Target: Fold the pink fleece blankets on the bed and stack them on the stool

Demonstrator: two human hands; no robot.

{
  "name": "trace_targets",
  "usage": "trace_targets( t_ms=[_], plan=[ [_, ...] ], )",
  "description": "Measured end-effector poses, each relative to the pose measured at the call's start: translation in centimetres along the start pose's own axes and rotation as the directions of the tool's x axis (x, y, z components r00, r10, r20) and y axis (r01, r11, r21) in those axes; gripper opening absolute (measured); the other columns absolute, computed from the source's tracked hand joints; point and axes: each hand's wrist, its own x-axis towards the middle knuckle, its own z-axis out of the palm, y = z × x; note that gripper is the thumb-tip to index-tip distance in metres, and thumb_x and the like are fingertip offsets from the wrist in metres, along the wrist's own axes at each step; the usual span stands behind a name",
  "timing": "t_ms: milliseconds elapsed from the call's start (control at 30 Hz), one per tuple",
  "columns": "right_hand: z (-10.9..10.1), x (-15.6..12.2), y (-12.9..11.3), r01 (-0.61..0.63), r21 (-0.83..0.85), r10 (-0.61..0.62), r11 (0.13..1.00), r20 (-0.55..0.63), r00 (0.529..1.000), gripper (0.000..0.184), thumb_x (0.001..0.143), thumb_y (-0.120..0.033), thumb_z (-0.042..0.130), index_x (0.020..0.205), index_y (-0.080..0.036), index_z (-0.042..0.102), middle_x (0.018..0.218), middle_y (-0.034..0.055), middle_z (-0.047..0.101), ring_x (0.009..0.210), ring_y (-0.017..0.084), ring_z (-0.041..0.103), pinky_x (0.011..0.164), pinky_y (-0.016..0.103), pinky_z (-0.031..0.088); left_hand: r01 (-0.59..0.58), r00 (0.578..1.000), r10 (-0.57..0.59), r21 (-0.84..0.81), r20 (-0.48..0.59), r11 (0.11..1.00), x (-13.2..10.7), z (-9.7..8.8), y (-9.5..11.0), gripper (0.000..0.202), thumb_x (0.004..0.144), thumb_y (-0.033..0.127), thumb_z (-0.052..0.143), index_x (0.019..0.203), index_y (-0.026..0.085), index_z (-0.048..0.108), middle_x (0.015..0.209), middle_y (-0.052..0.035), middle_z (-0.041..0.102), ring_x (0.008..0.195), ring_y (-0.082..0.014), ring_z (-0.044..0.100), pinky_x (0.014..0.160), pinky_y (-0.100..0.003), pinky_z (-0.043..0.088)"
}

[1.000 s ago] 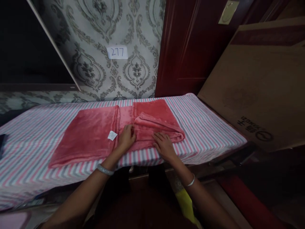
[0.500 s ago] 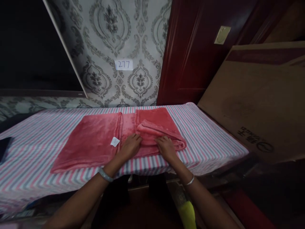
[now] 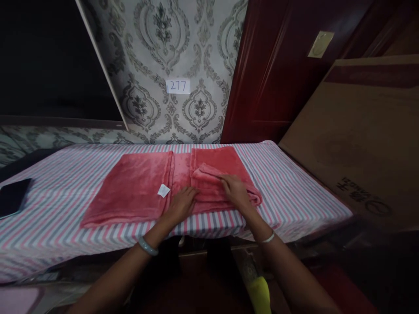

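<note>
A pink-red plush blanket point(image 3: 137, 187) lies on the striped cloth, its left and right parts folded inward with a strip of the layer below showing between them. A white label point(image 3: 163, 190) sticks out at the inner edge of the left part. My left hand point(image 3: 183, 203) is closed on the near inner edge of the right part, its fingertips bent into the fabric. Farther right, my right hand point(image 3: 235, 191) pinches the edge of a turned-back flap on that same part. The thumbs are largely hidden.
The striped cloth point(image 3: 294, 200) covers the table to its front edge. A dark phone point(image 3: 15, 197) lies at the left. A large cardboard box point(image 3: 356, 144) leans at the right. A dark screen point(image 3: 55, 61) and a paper marked 277 point(image 3: 178, 86) are on the wall side.
My right hand has moved up and away from me to the flap's upper edge. My left hand stays at about the same place on the blanket. The view has shifted slightly.
</note>
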Motion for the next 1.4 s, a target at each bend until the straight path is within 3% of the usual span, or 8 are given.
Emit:
trace_targets(
  t_ms=[167,367,567,700,867,1033,1167,1400],
  plan=[
    [1.7,7.1,0.9,-0.205,-0.033,0.207,0.978,0.135,0.969,0.032,0.096,-0.016,0.054,0.121,-0.016,0.073,0.123,0.0141,0.074,0.114,0.027,0.067,0.1,0.039,0.05,-0.002,1.0,0.002,0.002,-0.02,1.0,-0.3,0.1,0.0,0.033,0.089,0.009,0.054,0.117,0.018,0.067,0.118,-0.0116,0.069,0.112,-0.0273,0.063,0.094,-0.044,0.053],
    [3.4,10.4,0.5,-0.203,-0.013,0.2,0.979,0.253,0.946,0.012,0.086,-0.018,0.069,0.095,-0.015,0.076,0.088,0.0057,0.077,0.08,0.021,0.069,0.074,0.028,0.052,-0.049,0.996,0.05,0.02,-0.07,0.999,-0.6,-0.1,0.1,0.034,0.089,0.007,0.053,0.119,0.018,0.067,0.128,-0.0125,0.067,0.117,-0.0273,0.062,0.094,-0.042,0.054],
    [3.3,4.8,-2.3,-0.001,-0.071,0.005,0.997,0.053,0.999,0.02,0.097,-0.018,0.051,0.103,-0.017,0.069,0.105,0.0118,0.069,0.102,0.025,0.058,0.091,0.036,0.044,-0.071,0.992,0.072,0.015,-0.106,0.997,-0.6,0.1,0.4,0.03,0.092,0.009,0.053,0.116,0.017,0.068,0.124,-0.0133,0.069,0.109,-0.0267,0.064,0.089,-0.042,0.054],
    [4.1,-0.4,-4.1,0.193,-0.15,-0.174,0.97,0.132,0.976,0.023,0.099,-0.017,0.046,0.098,-0.019,0.069,0.101,0.0124,0.066,0.095,0.026,0.054,0.084,0.037,0.042,-0.06,0.994,0.061,0.014,-0.092,0.998,-0.6,-0.1,0.7,0.027,0.093,0.01,0.052,0.112,0.018,0.069,0.111,-0.012,0.07,0.104,-0.0261,0.064,0.088,-0.041,0.054],
    [4.5,-2.3,-4.8,0.173,-0.172,-0.146,0.97,0.158,0.977,0.021,0.098,-0.016,0.048,0.101,-0.018,0.069,0.099,0.0117,0.066,0.094,0.027,0.054,0.082,0.038,0.041,-0.05,0.992,0.049,-0.001,-0.118,0.999,-0.8,-0.2,0.8,0.026,0.095,0.013,0.049,0.108,0.018,0.071,0.116,-0.0144,0.069,0.105,-0.0261,0.066,0.091,-0.043,0.056],
    [4.3,-2.0,-5.7,0.142,-0.145,-0.116,0.979,0.175,0.978,0.023,0.098,-0.016,0.048,0.105,-0.019,0.069,0.103,0.0123,0.067,0.1,0.028,0.055,0.085,0.04,0.045,0.016,0.973,-0.018,-0.012,-0.23,1.0,-1.2,-0.2,0.6,0.035,0.094,0.02,0.056,0.128,0.017,0.062,0.137,-0.0182,0.06,0.128,-0.0304,0.057,0.106,-0.051,0.051],
    [4.1,-2.0,-6.7,0.098,-0.169,-0.059,0.981,0.221,0.973,0.028,0.099,-0.018,0.047,0.109,-0.022,0.073,0.109,0.0125,0.069,0.104,0.029,0.058,0.088,0.043,0.047,-0.079,0.977,0.081,0.017,-0.199,0.997,-1.0,0.0,0.1,0.041,0.093,0.02,0.057,0.134,0.018,0.059,0.142,-0.0186,0.058,0.131,-0.0317,0.056,0.11,-0.053,0.047],
    [-0.5,-2.9,-3.7,0.041,-0.178,-0.004,0.983,0.204,0.979,0.036,0.1,-0.027,0.052,0.132,-0.026,0.068,0.124,0.0085,0.071,0.115,0.03,0.058,0.097,0.045,0.044,-0.076,0.986,0.071,-0.026,-0.153,0.997,0.0,0.4,-0.5,0.033,0.096,0.024,0.052,0.126,0.018,0.064,0.128,-0.0164,0.066,0.119,-0.0303,0.063,0.103,-0.049,0.053]
  ],
)
